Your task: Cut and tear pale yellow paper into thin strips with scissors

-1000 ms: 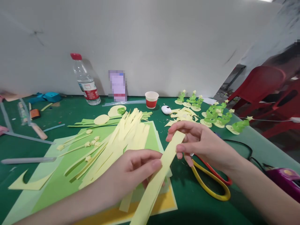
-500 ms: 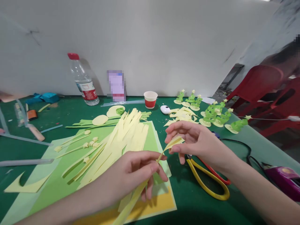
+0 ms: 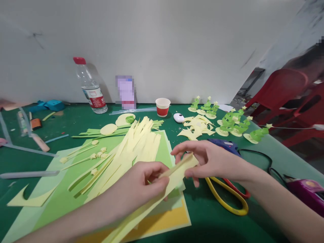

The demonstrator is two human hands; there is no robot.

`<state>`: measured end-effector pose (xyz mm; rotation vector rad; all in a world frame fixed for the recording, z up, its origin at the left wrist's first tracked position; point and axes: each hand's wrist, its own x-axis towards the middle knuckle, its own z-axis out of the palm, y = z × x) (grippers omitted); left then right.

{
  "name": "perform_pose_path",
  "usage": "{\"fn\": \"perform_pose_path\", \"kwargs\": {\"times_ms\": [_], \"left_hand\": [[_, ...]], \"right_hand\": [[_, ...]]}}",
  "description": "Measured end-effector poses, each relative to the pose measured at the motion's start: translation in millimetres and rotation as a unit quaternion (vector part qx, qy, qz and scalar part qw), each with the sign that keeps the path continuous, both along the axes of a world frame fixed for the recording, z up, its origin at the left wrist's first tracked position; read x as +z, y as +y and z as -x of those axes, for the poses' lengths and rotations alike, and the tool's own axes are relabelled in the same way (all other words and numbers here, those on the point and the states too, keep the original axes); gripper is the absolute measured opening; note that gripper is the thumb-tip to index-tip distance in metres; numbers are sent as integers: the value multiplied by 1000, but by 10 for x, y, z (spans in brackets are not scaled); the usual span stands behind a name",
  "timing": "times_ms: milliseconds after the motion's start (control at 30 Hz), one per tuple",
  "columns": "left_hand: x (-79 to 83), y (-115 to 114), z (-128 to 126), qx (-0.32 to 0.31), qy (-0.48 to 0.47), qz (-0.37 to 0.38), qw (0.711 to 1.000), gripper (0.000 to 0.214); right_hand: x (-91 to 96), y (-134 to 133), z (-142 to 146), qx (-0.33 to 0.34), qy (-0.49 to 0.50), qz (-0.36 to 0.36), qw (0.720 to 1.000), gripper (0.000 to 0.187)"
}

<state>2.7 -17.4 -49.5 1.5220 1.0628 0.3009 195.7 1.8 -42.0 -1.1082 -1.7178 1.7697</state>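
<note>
A long pale yellow paper strip (image 3: 164,189) runs from the lower edge up to the right, between both hands. My left hand (image 3: 149,182) pinches it between thumb and fingers near its upper part. At the strip's upper end, my right hand (image 3: 199,158) closes thumb and fingers on it; a crease or fold shows there. Under my left arm lies a fan of yellow paper strips (image 3: 136,145) on green paper sheets (image 3: 54,202). Paper strips with small star-like knots (image 3: 93,156) lie left of the fan. The scissors (image 3: 227,199) rest below my right hand.
Small green spiral paper trees (image 3: 229,121) stand at the right back, beside yellow paper scraps (image 3: 196,125). A paper cup (image 3: 162,108), a water bottle (image 3: 93,91) and a white mouse-like object (image 3: 178,117) sit farther back. A blue tool (image 3: 225,145) with a black cable lies behind my right hand.
The strip has turned from edge-on to broad side up and lies more fully across both hands. My right hand has moved slightly down, uncovering the blue tool behind it.
</note>
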Motion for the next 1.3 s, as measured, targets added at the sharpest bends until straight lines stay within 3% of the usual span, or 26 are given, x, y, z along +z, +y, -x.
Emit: {"fn": "perform_pose_path", "kwargs": {"times_ms": [133,300,433,567,633,733,833,933,967,1033,1100,1200,1300], "left_hand": [[-22,19,7,-20,55,-75,996,25],[-55,27,4,-27,89,-152,984,38],[-47,10,4,-42,76,-149,985,42],[79,26,29,-59,60,-117,990,40],[155,73,80,-53,82,-122,988,36],[216,196,233,-52,140,-155,977,29],[201,315,406,-21,212,-296,931,28],[143,321,449,90,252,-498,825,26],[122,295,419,117,239,-535,801,21],[93,223,301,117,183,-577,787,18],[91,159,151,43,130,-638,758,38],[134,130,-15,-48,113,-705,699,38],[174,144,-47,-77,99,-705,698,27]], "right_hand": [[-24,-33,75,9,-52,-7,999,9],[-81,-123,158,-29,-43,-31,998,8],[-54,-144,152,-41,-34,2,999,8],[34,-20,-33,-36,19,65,997,10],[82,65,-191,-69,27,48,996,13],[152,172,-437,-207,57,-21,976,19],[197,215,-555,-364,107,-108,919,21],[188,167,-450,-411,99,-151,894,20],[174,132,-374,-399,87,-146,901,19],[138,45,-196,-342,78,-122,928,20],[103,-51,-34,-275,98,-103,951,18],[76,-182,107,-189,134,-91,968,16],[90,-272,133,-133,123,-102,978,17]]}}
